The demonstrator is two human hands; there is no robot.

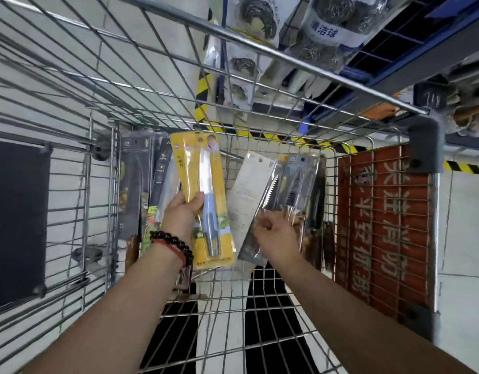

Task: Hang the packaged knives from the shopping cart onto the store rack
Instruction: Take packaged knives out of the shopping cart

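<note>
A wire shopping cart fills the view, seen from above by the person reaching into it. Beyond its far rim hang bags of steel scouring balls on a store rack; no free knife hook is visible.

Along the cart's far end lie several packaged knives. Dark packs lean in the far left corner. A grey card pack sits mid-basket, face down.

The left hand, with a bead bracelet at the wrist, is closed on a yellow knife pack, thumb across its front, holding it upright near the middle of the far end, its hang hole at the top.

The right hand reaches for a clear blister pack of serrated knives, near the far right corner. Its fingers curl at the pack's lower edge; whether they grip it cannot be told.

To do this step well, the right hand should probably pinch the card's edge, not the slippery blister, and lift straight up clear of the wires. Keeping hang holes uppermost would likely ease hanging.
</note>
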